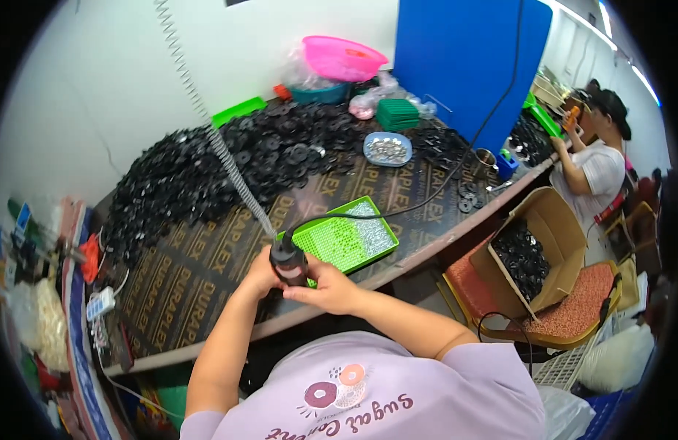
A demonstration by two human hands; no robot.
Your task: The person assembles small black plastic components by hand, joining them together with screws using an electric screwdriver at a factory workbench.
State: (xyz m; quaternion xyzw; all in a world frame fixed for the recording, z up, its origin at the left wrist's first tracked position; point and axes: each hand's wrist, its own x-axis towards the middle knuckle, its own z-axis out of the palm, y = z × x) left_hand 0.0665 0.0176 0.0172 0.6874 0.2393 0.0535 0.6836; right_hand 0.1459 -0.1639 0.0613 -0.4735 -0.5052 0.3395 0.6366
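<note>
A black electric screwdriver [288, 264] hangs upright from a coiled spring, with a dark cable leaving its top. My left hand [260, 274] is closed against its left side. From the right, my right hand [330, 287] closes on its lower body, the thumb in front. The tool's tip and some of my fingers are hidden. Just beyond my hands lies a bright green perforated tray [385, 249]. Small silvery screws [370, 229] are gathered at its right end.
Black round plastic parts [229, 158] form a large heap along the back of the table. A bowl of metal pieces [387, 149] and stacked green trays [398, 114] stand behind. A carton of black parts [526, 268] rests on a chair at right. Another person [592, 165] sits beyond the blue partition [464, 66].
</note>
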